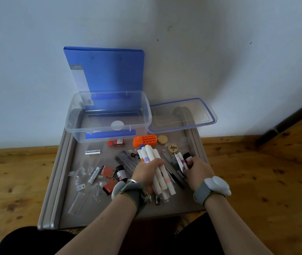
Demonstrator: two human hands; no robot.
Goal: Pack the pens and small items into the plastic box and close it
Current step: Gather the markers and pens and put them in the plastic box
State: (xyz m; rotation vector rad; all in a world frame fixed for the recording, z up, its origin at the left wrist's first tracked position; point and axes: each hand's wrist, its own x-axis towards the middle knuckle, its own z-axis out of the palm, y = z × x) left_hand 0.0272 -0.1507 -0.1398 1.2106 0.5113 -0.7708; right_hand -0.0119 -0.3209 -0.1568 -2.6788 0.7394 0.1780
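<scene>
The left hand (147, 173) is closed tight around a bunch of white pens (151, 153). The pens stick out past the fingers at both ends. The right hand (196, 172) is just beside it, with its fingers curled around one pen (181, 160) that has a pink band. A little dark bottle (187, 155) sits right at the right hand's fingertips.

The clear box (100, 130) is open and stands well ahead of the left hand. Its lid (210, 115) lies flat ahead of the right hand, touching the box's side. A blue folder (106, 70) leans on the wall behind the box.

Between the hands and the box are an orange holder (144, 140) and two round wooden discs (162, 139). More small things lie left of the left hand, on the grey tray (67, 172).
</scene>
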